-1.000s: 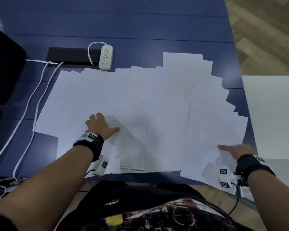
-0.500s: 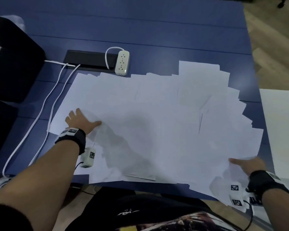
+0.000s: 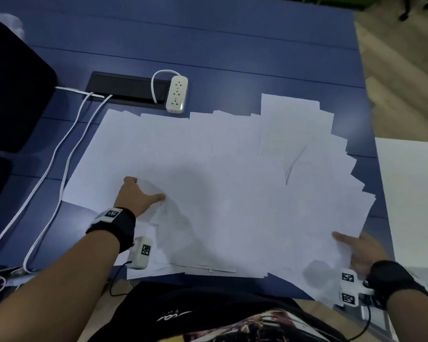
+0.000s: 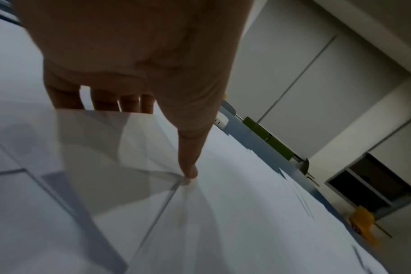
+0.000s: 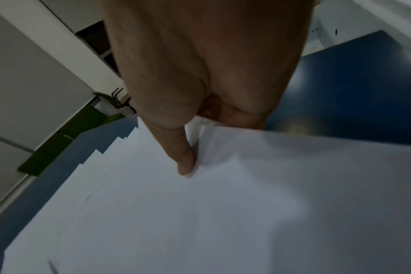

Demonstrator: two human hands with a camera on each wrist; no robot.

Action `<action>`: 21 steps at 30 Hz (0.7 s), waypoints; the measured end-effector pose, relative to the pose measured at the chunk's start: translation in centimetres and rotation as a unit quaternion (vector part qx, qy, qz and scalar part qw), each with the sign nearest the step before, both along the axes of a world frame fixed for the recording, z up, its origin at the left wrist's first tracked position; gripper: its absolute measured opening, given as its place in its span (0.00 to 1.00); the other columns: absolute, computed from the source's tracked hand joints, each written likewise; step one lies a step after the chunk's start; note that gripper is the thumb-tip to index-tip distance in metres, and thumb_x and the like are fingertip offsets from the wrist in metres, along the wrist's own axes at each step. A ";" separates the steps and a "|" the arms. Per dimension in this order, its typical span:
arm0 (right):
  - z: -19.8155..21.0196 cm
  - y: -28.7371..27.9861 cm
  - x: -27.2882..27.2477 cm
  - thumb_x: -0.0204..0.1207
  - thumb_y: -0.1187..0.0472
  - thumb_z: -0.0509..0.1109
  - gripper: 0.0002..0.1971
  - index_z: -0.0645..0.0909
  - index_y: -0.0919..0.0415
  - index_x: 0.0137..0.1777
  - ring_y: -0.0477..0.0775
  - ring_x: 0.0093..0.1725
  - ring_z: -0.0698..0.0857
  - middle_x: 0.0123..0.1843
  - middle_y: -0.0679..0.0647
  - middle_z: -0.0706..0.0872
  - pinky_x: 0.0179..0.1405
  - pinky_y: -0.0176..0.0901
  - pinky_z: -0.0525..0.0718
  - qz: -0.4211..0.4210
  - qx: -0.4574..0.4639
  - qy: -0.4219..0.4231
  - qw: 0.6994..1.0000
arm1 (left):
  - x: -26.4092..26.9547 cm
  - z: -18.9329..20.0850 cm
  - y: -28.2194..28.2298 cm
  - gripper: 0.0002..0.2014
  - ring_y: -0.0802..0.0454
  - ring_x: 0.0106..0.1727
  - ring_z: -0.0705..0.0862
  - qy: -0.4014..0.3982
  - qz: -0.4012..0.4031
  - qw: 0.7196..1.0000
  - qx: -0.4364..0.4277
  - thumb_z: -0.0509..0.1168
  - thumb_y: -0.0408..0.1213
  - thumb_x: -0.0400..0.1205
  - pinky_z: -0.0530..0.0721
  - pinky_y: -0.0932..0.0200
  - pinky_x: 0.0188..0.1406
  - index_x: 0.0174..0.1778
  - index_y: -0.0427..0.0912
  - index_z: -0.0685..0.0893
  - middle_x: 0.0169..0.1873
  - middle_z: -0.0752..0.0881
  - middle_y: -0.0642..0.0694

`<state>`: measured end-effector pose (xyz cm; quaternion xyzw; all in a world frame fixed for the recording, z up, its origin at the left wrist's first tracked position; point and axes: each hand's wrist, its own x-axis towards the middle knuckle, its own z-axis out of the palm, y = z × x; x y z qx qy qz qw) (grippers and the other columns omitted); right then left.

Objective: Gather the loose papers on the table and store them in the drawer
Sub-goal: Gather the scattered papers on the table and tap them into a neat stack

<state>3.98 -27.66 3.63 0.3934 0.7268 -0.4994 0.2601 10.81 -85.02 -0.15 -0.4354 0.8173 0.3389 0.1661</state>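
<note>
From the head view, loose white papers [image 3: 220, 188] lie fanned in overlapping sheets across most of the blue surface [image 3: 232, 50], reaching from near a white power strip [image 3: 176, 94] at the far side to the near edge. The left hand [image 3: 136, 196] sits at the left part of the spread, fingers tucked under a lifted sheet and thumb on top. The left wrist view makes this grip clearer: four fingers [image 4: 129, 103] disappear behind the raised, translucent sheet's edge while the thumb tip presses down on the paper, so this hand is pinching paper. The right hand [image 3: 358, 250] is at the near right corner of the spread. Overhead only its thumb and back show; the right wrist view shows the thumb [image 5: 183, 157] laid on top of the sheets and the fingers curled under their edge, grasping the papers [image 5: 223, 213]. White cables [image 3: 59, 154] run along the left, beside a black case [image 3: 13, 95]. A white panel [image 3: 415, 193] stands right of the surface.
</note>
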 end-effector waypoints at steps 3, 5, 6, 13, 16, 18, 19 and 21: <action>0.7 -0.5 -0.1 0.86 0.70 0.71 0.18 0.79 0.65 0.75 0.64 0.60 0.90 0.64 0.60 0.90 0.68 0.62 0.82 -0.017 -0.066 0.016 0.998 | -0.1 0.3 0.2 0.51 0.37 0.67 0.85 0.020 0.022 0.999 0.043 0.90 0.53 0.67 0.86 0.42 0.66 0.79 0.37 0.70 0.67 0.84 0.40; 1.0 -0.8 -0.2 0.87 0.70 0.69 0.18 0.79 0.65 0.76 0.64 0.62 0.90 0.67 0.61 0.90 0.67 0.59 0.83 -0.013 -0.099 0.023 0.995 | -0.2 0.1 0.4 0.51 0.42 0.62 0.88 0.033 0.014 0.997 0.073 0.91 0.62 0.59 0.89 0.40 0.64 0.71 0.41 0.78 0.61 0.88 0.45; 1.1 -0.9 -0.3 0.88 0.70 0.68 0.19 0.79 0.64 0.77 0.64 0.64 0.89 0.69 0.61 0.90 0.65 0.56 0.84 -0.009 -0.114 0.021 0.993 | -0.3 -0.2 0.5 0.51 0.43 0.61 0.90 0.039 0.005 0.995 0.091 0.90 0.67 0.54 0.90 0.40 0.62 0.68 0.43 0.81 0.59 0.90 0.47; 1.5 -4.0 -0.2 0.87 0.70 0.70 0.10 0.84 0.63 0.65 0.56 0.45 0.97 0.54 0.62 0.96 0.32 0.45 0.93 0.000 -0.160 -0.002 0.987 | 0.0 0.5 4.1 0.41 0.44 0.64 0.90 0.095 -0.053 0.976 0.191 0.92 0.48 0.63 0.88 0.40 0.67 0.71 0.47 0.84 0.63 0.92 0.48; 1.2 -6.2 -0.7 0.88 0.65 0.70 0.11 0.82 0.61 0.68 0.56 0.48 0.96 0.60 0.60 0.95 0.38 0.46 0.95 0.018 -0.174 -0.010 0.985 | 0.0 0.3 5.4 0.36 0.43 0.64 0.89 0.106 -0.036 0.972 0.207 0.90 0.39 0.69 0.87 0.42 0.67 0.71 0.46 0.84 0.63 0.91 0.47; 0.7 -7.6 -1.2 0.88 0.59 0.71 0.25 0.72 0.59 0.84 0.57 0.59 0.93 0.71 0.56 0.90 0.54 0.53 0.93 0.004 -0.188 -0.009 0.982 | 0.1 0.2 6.5 0.34 0.45 0.62 0.89 0.113 -0.031 0.967 0.225 0.90 0.37 0.68 0.87 0.44 0.65 0.68 0.48 0.84 0.62 0.91 0.48; 0.9 -8.2 -1.4 0.88 0.53 0.71 0.34 0.64 0.56 0.90 0.56 0.65 0.90 0.77 0.52 0.84 0.62 0.55 0.89 -0.006 -0.197 -0.009 0.980 | 0.2 0.0 7.1 0.33 0.45 0.62 0.89 0.116 -0.027 0.967 0.227 0.91 0.37 0.68 0.88 0.43 0.66 0.67 0.48 0.84 0.62 0.92 0.48; 1.3 -9.3 -1.9 0.83 0.38 0.72 0.43 0.56 0.49 0.93 0.54 0.81 0.76 0.86 0.43 0.71 0.78 0.61 0.77 0.029 -0.192 -0.005 0.981 | 0.2 -0.4 7.9 0.30 0.41 0.62 0.90 0.111 -0.012 0.969 0.222 0.90 0.33 0.69 0.88 0.40 0.68 0.64 0.46 0.86 0.61 0.92 0.44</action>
